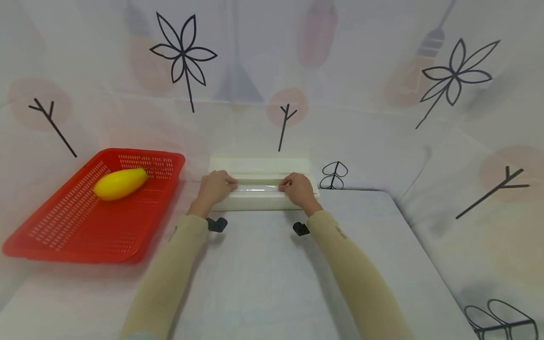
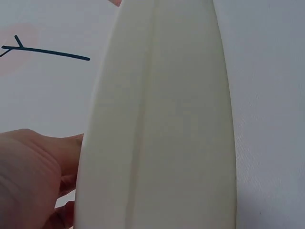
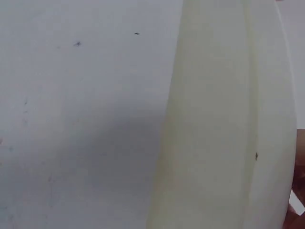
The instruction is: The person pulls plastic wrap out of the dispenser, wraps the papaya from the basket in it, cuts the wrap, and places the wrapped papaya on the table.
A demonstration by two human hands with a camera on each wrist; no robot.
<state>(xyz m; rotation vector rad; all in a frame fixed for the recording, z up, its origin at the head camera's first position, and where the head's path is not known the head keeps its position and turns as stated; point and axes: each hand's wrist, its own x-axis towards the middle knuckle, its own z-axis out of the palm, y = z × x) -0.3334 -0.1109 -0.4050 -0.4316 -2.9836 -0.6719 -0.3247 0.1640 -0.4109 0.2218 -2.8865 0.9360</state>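
At twelve o'clock, the left hand (image 1: 215, 188) and right hand (image 1: 300, 189) pinch clear film (image 1: 257, 189) in the open cream box (image 1: 255, 203). Uneven pulling could crease or tear it. A red basket (image 1: 102, 236) sits at ten o'clock.

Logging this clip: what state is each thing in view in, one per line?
Pale box: open
Box lid: raised at the back
Clear film: exposed at the box opening; tautness unclear
Left grip: pinching the film's left end
Right grip: pinching the film's right end
Red basket: right way up
Yellow fruit: lying on its side in the basket
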